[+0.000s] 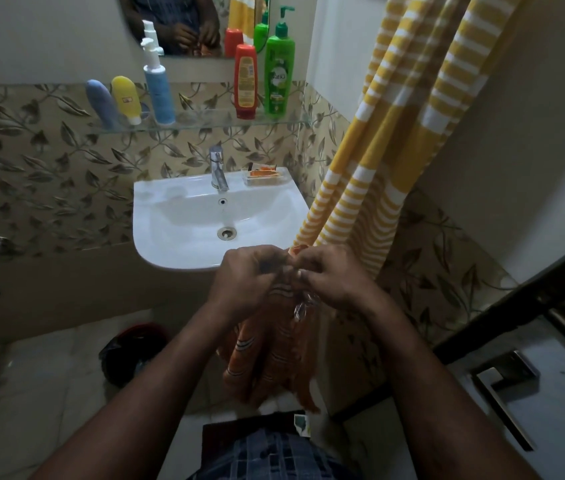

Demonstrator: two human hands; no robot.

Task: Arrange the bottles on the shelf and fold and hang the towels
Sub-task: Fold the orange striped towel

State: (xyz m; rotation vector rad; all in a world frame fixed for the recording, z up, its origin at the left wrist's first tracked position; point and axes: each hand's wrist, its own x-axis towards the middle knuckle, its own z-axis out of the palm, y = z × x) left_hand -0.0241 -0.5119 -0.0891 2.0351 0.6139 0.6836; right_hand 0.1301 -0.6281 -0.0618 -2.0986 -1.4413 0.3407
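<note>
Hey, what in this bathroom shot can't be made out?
Head view:
- Top edge of the orange striped towel: covered by the left hand and right hand gripping it.
- What the yellow striped towel hangs from: cut off by the top edge.
- Small print on the red bottle: too small.
- Dark round object low on the left: too dim to identify.

Bottles (279,71) stood on the shelf (205,123) above the sink (177,216), the hung towel (395,133) to its right, the held towel (274,351) before it

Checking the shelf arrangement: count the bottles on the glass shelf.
5, left to right: grey-blue tube, yellow tube, light-blue pump bottle, red bottle, green pump bottle. Reflections in the mirror excluded; none apparently hidden.
</note>
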